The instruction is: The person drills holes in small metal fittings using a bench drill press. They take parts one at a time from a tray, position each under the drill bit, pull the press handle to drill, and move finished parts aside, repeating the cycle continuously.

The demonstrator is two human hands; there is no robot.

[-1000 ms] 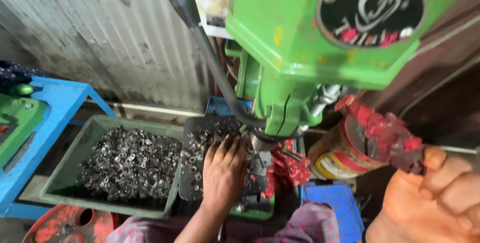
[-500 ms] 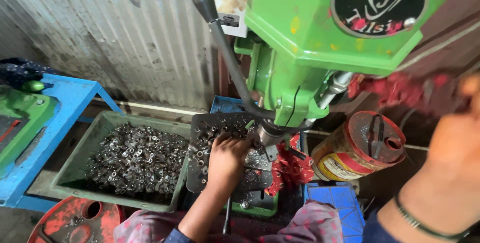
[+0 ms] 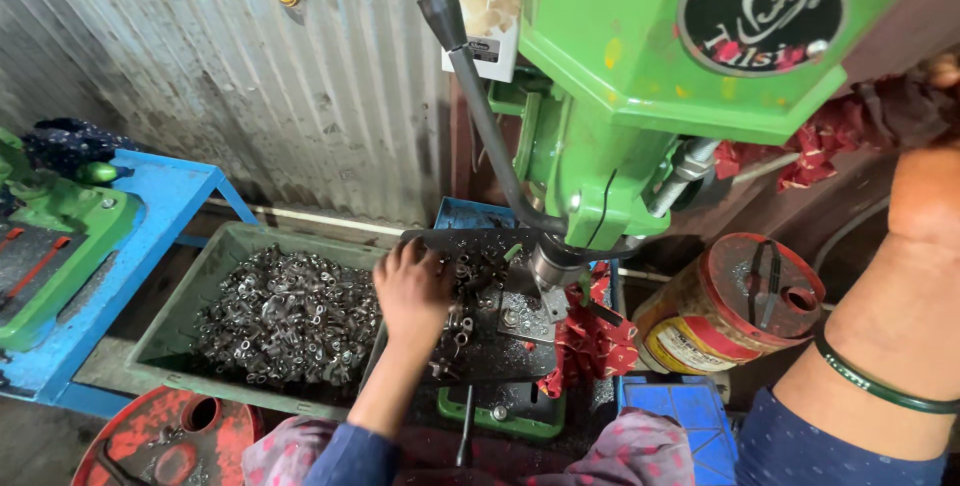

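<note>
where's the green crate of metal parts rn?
Head view, lower left: the green crate sits between the blue stand and the drill table, just left of the left hand.

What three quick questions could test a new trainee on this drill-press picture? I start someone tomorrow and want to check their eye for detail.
1. True or false: the left hand rests on the dark work table under the green drill press.
2. What fills the grey-green crate to the left of that table?
A. sawdust
B. small metal parts
C. water
3. What circles the raised right forearm?

Key
1. True; its fingers lie among loose parts there.
2. B; small metal parts.
3. A dark green bangle. The right hand itself is mostly out of view.
</note>
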